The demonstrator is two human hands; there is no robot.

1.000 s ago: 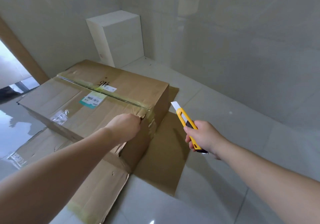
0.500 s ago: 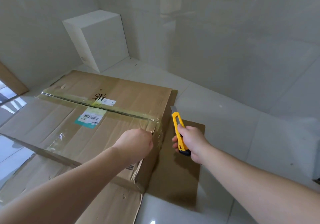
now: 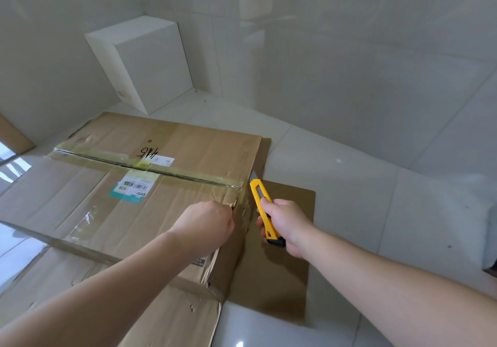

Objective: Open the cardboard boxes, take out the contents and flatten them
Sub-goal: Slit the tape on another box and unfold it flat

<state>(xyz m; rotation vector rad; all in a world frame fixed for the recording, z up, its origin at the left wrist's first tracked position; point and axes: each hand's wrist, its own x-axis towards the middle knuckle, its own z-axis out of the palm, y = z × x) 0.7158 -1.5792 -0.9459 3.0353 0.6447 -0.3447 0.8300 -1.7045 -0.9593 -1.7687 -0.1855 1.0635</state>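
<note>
A large brown cardboard box [image 3: 188,145] lies on the tiled floor, its top seam closed with clear tape [image 3: 172,170] and a white-and-teal shipping label [image 3: 133,186] stuck across it. My left hand [image 3: 207,224] grips the torn corner of the near top flap at the box's right end. My right hand [image 3: 287,224] holds a yellow utility knife [image 3: 262,204], blade out, its tip at the right edge of the box where the tape seam ends.
Flattened cardboard [image 3: 279,266] lies under and around the box on the floor. A white box [image 3: 150,64] stands in the corner against the tiled walls. A grey object [image 3: 490,236] shows at the right edge. Glossy floor tiles [image 3: 363,185] stretch to the right.
My right hand has moved the knife left and forward until the blade reaches the box's right edge at the tape seam. My view has shifted closer over the box. The left hand keeps its grip.
</note>
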